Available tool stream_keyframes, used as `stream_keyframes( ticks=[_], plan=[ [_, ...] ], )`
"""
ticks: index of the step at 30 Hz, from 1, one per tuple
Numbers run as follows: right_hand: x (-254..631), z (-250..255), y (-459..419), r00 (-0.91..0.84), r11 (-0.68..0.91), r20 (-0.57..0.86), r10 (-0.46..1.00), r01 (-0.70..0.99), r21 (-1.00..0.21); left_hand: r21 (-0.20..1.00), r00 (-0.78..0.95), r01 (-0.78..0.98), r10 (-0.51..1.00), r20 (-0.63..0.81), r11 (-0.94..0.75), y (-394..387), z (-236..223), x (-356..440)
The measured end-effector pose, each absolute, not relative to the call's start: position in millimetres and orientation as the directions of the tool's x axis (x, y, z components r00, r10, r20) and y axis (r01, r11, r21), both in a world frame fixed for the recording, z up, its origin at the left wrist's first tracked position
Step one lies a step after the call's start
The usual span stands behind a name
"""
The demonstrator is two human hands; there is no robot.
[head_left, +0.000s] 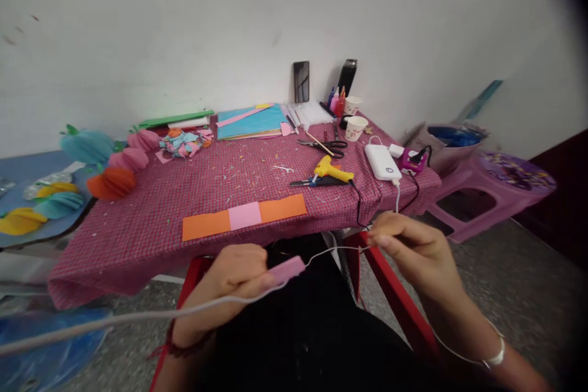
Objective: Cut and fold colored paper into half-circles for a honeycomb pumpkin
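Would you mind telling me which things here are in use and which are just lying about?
In hand:
left hand
pink piece
right hand
white cable

Lying about:
glue gun
scissors
power bank
orange and pink paper strip
paper cups
paper fans

A table draped in a red checked cloth (151, 226) carries an orange and pink paper strip (244, 215) near its front edge, a yellow glue gun (331, 170) just beside black scissors (327, 146), and a white power bank (381, 162). At the back a phone (301, 81) and a black bottle (347, 76) lean against the wall, with two paper cups (356, 127) nearby. Folded paper fruits (113, 180) sit off the left end, and a purple stool (496, 187) stands to the right.
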State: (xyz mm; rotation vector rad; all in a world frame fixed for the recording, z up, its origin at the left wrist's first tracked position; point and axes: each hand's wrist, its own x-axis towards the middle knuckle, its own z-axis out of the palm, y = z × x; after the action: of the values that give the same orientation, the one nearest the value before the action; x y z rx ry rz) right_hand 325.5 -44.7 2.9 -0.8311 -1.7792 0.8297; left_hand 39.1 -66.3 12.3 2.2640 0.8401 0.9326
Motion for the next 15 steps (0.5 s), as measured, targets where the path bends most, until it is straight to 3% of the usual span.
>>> stream_keyframes(
  ticks=[2,6,10,13,15],
  plan=[
    [324.5,3.5,-44.1,-0.297,0.458,0.407,0.864,0.124,-0.880,0.722,0.524,0.308,0.743,0.415,-0.620,-65.7,14.1,33.9],
    [290.6,1.5,-44.4,-0.579,0.359,0.304,0.756,-0.021,-0.933,0.761,0.611,0.225,0.697,0.375,-0.608,-61.8,9.9,48.9],
    [258.7,-4.3,-39.9,-0.568,0.391,0.314,0.761,0.016,-0.920,0.766,0.587,0.274,0.732,0.347,-0.582,-58.9,0.8,57.6],
    [259.9,-10.6,-28.1,-0.464,0.392,0.335,0.820,0.028,-0.920,0.744,0.431,0.383,0.818,0.380,-0.548,-61.9,-0.5,35.8],
    [269.0,-16.2,-11.9,-0.325,0.343,0.316,0.891,0.026,-0.939,0.771,0.162,0.454,0.892,0.421,-0.446,-63.0,-1.4,11.6]
  ],
)
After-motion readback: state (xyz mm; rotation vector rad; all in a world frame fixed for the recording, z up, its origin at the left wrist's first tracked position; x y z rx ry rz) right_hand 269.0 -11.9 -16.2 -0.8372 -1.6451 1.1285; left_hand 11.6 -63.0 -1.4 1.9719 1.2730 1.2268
